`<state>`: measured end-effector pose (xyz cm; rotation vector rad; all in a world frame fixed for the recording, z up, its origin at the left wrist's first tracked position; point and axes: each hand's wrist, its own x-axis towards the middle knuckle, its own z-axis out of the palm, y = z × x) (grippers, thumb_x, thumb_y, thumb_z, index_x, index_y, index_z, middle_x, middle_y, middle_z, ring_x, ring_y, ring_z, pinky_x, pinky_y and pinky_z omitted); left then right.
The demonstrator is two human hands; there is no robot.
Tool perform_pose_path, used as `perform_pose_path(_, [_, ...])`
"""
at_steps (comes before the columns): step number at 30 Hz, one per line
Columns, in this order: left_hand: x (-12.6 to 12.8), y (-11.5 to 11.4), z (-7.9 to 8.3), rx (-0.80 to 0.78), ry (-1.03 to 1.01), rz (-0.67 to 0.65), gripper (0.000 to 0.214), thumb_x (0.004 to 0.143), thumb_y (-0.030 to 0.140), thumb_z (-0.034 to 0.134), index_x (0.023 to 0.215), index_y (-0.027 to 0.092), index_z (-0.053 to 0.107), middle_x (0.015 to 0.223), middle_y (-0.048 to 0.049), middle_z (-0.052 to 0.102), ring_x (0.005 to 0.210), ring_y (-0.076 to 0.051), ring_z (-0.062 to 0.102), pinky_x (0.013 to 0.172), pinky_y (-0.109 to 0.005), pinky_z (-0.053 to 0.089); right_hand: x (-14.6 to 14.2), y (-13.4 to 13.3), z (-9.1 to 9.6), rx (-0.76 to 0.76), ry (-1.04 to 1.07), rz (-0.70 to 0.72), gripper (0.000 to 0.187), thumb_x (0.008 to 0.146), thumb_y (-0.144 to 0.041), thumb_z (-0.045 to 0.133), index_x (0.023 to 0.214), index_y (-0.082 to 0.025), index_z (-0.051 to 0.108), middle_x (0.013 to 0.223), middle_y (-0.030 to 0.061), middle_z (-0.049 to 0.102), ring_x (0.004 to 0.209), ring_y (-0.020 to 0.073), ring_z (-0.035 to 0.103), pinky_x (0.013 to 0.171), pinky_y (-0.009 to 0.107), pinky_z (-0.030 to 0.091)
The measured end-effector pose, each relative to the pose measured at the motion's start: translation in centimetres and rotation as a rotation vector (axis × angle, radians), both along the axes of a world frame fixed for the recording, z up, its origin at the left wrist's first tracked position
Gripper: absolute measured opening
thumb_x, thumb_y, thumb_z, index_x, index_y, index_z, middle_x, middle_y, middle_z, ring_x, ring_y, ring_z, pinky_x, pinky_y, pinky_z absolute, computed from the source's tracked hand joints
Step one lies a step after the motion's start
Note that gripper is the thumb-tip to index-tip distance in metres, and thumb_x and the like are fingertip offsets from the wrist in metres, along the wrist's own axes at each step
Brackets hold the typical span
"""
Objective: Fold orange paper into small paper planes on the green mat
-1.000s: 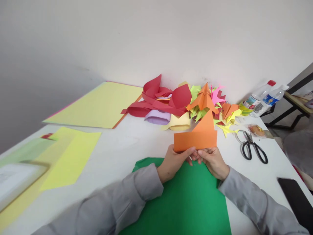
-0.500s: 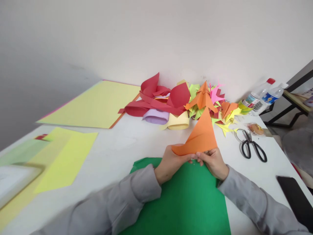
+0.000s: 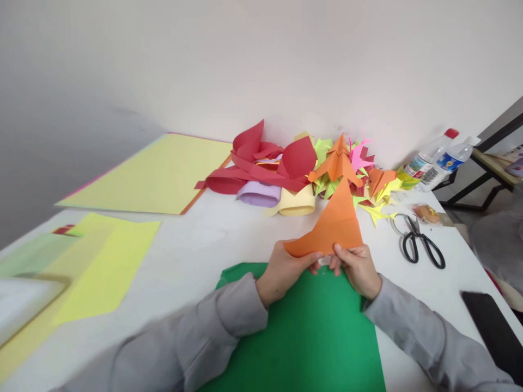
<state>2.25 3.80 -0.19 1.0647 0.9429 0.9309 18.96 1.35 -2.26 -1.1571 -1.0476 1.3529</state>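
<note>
An orange sheet of paper [image 3: 335, 223], folded to a triangle with its tip pointing away from me, is held up between both hands. My left hand [image 3: 284, 270] grips its lower left corner, thumb along the bottom edge, and the paper curves there. My right hand [image 3: 359, 267] pinches the lower right part, its thumb on the front face. The fingers behind the paper are partly hidden. Beneath both hands lies a large green sheet [image 3: 310, 332] on the white table [image 3: 183, 250].
Red paper strips [image 3: 249, 174], paper crowns [image 3: 296, 201] and folded paper shapes [image 3: 339, 160] are heaped by the wall. Black-handled scissors [image 3: 423, 245], a phone [image 3: 492, 326] and two bottles [image 3: 439, 155] are at right. Yellow sheets [image 3: 110, 267] and a large pale yellow sheet [image 3: 159, 174] lie left.
My right thumb has shifted a little up and right onto the paper's face, and the two thumbs are farther apart. The view has moved slightly.
</note>
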Motion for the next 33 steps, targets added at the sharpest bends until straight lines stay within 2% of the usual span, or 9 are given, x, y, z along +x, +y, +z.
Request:
perform_pose_path(7, [-0.12,0.04,-0.11,-0.022,0.008,0.003,0.021,0.063,0.027,0.077,0.057,0.011,0.064,0.045,0.0,0.059,0.042,-0.012,0.054,0.045,-0.024,0.049,0.77,0.25,-0.23,0.004,-0.051,-0.071,0.046,0.078,-0.052,0.066,0.049,-0.016,0.069,0.038,0.0017,0.058,0.035,0.008,0.049,0.043,0.021,0.037])
perform_pose_path(17, [-0.09,0.23,-0.46,-0.035,-0.032,0.008,0.022,0.06,0.027,0.078,0.059,0.009,0.064,0.045,-0.0005,0.059,0.041,-0.012,0.054,0.043,-0.024,0.047,0.8,0.29,-0.13,-0.009,-0.096,-0.094,0.057,0.078,-0.062,0.058,0.048,-0.015,0.068,0.037,0.0041,0.058,0.035,0.0104,0.051,0.042,0.022,0.04])
perform_pose_path(24, [-0.15,0.24,-0.43,-0.034,-0.045,0.013,0.022,0.059,0.026,0.078,0.058,0.01,0.064,0.044,-0.0004,0.059,0.04,-0.012,0.053,0.041,-0.024,0.047,0.98,0.33,-0.18,0.038,-0.119,-0.168,0.043,0.074,-0.053,0.069,0.051,-0.016,0.068,0.041,0.0022,0.061,0.035,0.009,0.051,0.039,0.02,0.039])
perform_pose_path(29, [-0.21,0.31,-0.59,-0.024,-0.049,0.008,0.022,0.06,0.026,0.078,0.057,0.01,0.063,0.045,-0.0003,0.059,0.04,-0.012,0.053,0.042,-0.025,0.048,0.92,0.48,-0.16,-0.015,-0.066,-0.207,0.052,0.07,-0.062,0.066,0.049,-0.015,0.065,0.041,0.004,0.061,0.03,0.0089,0.048,0.033,0.02,0.036])
perform_pose_path(33, [-0.19,0.23,-0.52,-0.022,-0.054,-0.006,0.022,0.06,0.026,0.077,0.055,0.011,0.062,0.044,-0.0003,0.058,0.04,-0.012,0.053,0.042,-0.024,0.047,0.87,0.57,-0.04,-0.04,-0.061,-0.221,0.063,0.072,-0.072,0.056,0.045,-0.015,0.062,0.039,0.0054,0.059,0.028,0.009,0.046,0.031,0.02,0.033])
